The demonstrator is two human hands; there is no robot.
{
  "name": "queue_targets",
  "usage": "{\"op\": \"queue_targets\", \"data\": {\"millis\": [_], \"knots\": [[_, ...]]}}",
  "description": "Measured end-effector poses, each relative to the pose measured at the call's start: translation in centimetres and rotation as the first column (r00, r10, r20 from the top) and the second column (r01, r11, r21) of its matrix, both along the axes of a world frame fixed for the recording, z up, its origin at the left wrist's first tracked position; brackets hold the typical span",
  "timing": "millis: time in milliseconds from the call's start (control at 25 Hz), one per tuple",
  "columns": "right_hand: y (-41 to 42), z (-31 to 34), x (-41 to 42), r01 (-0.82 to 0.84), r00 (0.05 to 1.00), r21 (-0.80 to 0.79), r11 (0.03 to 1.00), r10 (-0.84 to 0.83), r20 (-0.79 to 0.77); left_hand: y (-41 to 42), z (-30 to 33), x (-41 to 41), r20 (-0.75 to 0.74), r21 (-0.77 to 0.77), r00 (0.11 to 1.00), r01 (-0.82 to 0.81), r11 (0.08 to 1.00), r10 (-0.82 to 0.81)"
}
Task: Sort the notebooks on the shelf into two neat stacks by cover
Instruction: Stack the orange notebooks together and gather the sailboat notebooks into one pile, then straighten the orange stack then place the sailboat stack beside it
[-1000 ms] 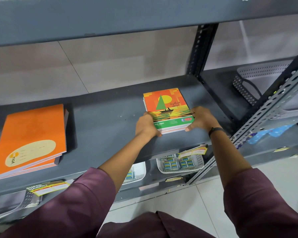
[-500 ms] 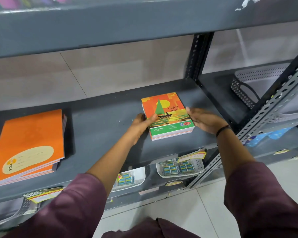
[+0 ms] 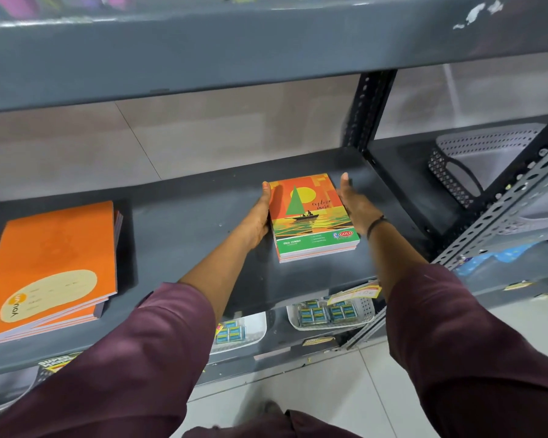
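Note:
A small stack of notebooks with a sailboat-and-sunset cover [image 3: 314, 216] lies flat on the dark grey shelf [image 3: 187, 235], right of centre. My left hand [image 3: 258, 218] lies flat against the stack's left side, fingers straight. My right hand [image 3: 355, 203] is pressed flat along its right side, a dark band on the wrist. Neither hand wraps around the stack. A second stack of larger plain orange notebooks [image 3: 54, 263] with a cream label rests at the shelf's far left, its lower books slightly offset.
A perforated black upright [image 3: 364, 112] bounds the shelf on the right, with a slanted grey post [image 3: 500, 213] in front. A grey perforated basket [image 3: 475, 162] sits on the neighbouring shelf. White trays of small boxes [image 3: 326, 312] stand on the shelf below. Another shelf hangs overhead.
My hands have slid from the stack's near corners to lie flat along its left and right sides. The stack sits a little squarer. The camera has tipped upward slightly.

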State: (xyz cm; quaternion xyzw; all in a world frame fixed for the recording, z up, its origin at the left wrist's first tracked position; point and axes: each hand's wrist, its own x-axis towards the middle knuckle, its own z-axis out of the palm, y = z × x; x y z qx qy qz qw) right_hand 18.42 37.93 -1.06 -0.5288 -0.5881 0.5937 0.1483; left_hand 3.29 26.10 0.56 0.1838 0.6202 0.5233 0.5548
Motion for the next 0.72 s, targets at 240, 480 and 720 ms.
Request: {"op": "queue_targets", "data": {"millis": [240,480,720], "knots": [[-3.2,4.6,-2.5,0.112,0.947,0.592,0.798,-0.267,0.181,-1.9,-0.8,-2.5,-0.378,0.102,0.904,-0.174,0.979,0.201],[-13.3,1.9,-14.6,0.154,0.957,0.338,0.928,-0.055,-0.286,-11.4,-0.2,-10.3,-0.688,0.265,0.676,-0.103,0.959,0.263],[-24.7,-0.4,-23.5,-0.266,0.928,-0.147,0.953,0.212,-0.305,-28.5,-0.1,-19.8,-0.893,0.225,0.226,-0.526,0.820,0.389]]}}
